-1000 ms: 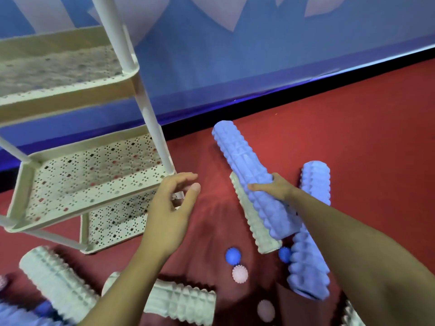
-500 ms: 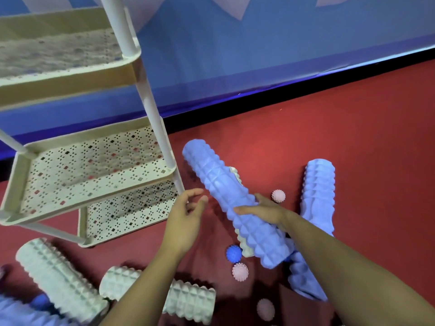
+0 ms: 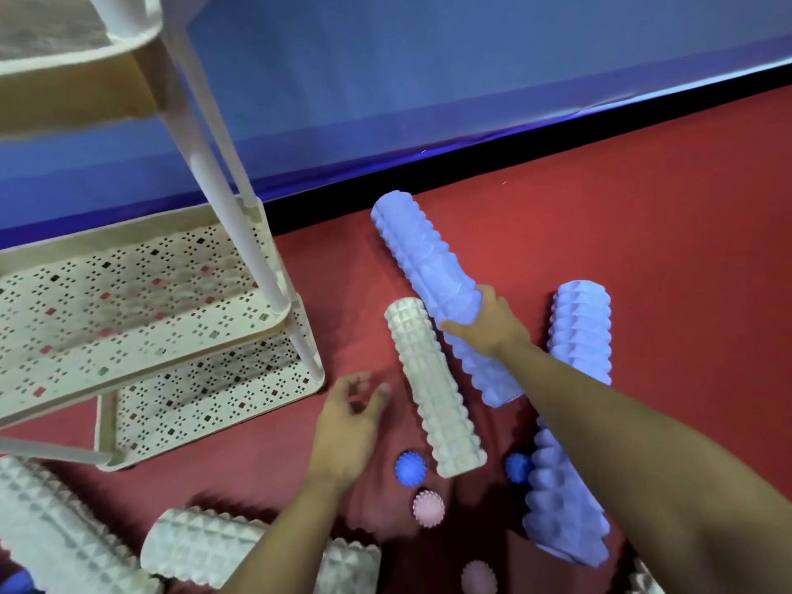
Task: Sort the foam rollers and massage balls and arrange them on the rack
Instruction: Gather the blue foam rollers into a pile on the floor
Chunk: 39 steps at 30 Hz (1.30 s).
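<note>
My right hand (image 3: 486,325) grips a blue foam roller (image 3: 433,276) around its middle, holding it slanted above the red floor. My left hand (image 3: 349,426) hovers with relaxed, empty fingers just right of the cream rack (image 3: 141,332). A white roller (image 3: 433,385) lies on the floor between my hands. Another blue roller (image 3: 576,358) lies under my right forearm. Two blue spiky balls (image 3: 410,468) (image 3: 517,467) and two pink ones (image 3: 428,508) (image 3: 479,577) are scattered near the white roller's lower end.
More white rollers (image 3: 201,546) (image 3: 55,529) lie at the bottom left, below the rack. The rack's perforated shelves hold nothing. A blue wall (image 3: 428,87) with a black base strip runs behind, and red floor (image 3: 664,216) stretches to the right.
My right hand carried the blue roller left toward the rack, then back right and up. My left hand dropped lower, away from the rack post. The white roller beneath is now uncovered.
</note>
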Tool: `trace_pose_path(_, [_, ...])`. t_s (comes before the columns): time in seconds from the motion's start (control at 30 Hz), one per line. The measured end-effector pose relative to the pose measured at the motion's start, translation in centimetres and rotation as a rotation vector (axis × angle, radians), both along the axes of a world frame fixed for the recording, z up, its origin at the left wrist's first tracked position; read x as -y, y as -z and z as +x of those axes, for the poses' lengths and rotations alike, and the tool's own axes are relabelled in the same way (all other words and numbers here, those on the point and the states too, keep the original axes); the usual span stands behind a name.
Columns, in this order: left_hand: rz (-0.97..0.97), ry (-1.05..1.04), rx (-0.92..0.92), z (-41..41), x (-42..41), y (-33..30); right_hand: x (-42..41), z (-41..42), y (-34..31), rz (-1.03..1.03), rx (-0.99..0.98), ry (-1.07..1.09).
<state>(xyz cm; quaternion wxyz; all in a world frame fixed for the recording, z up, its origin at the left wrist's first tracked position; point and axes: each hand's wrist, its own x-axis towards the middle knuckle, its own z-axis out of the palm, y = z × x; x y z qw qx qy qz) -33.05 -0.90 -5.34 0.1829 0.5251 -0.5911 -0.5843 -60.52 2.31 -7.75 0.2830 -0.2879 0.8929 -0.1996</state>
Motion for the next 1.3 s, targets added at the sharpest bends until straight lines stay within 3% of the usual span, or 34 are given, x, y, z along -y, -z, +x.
trace_pose_path(0.27, [-0.024,0.024,-0.002,-0.2,1.1,1.1,1.4,1.0,4.6,0.043,0.012,-0.004])
trace_pose_path(0.4, [-0.037,0.042,-0.007,-0.1,1.0,1.2,1.6,1.2,4.1,0.111,-0.141,-0.063])
trace_pose_path(0.5, [-0.081,0.074,0.003,0.5,1.0,0.6,0.9,2.1,2.6,-0.007,-0.221,-0.098])
trace_pose_path(0.83, [-0.34,0.164,-0.07,4.1,-0.5,-6.5,-6.8,10.4,-11.8,-0.475,-0.084,-0.292])
trace_pose_path(1.1, [-0.566,0.205,-0.106,9.6,-4.6,-16.4,-14.1,18.7,-23.4,-0.664,-0.21,-0.492])
trace_pose_path(1.3, [-0.763,0.182,-0.135,15.2,-7.3,-27.3,-16.9,23.8,-32.3,-0.706,-0.34,-0.623])
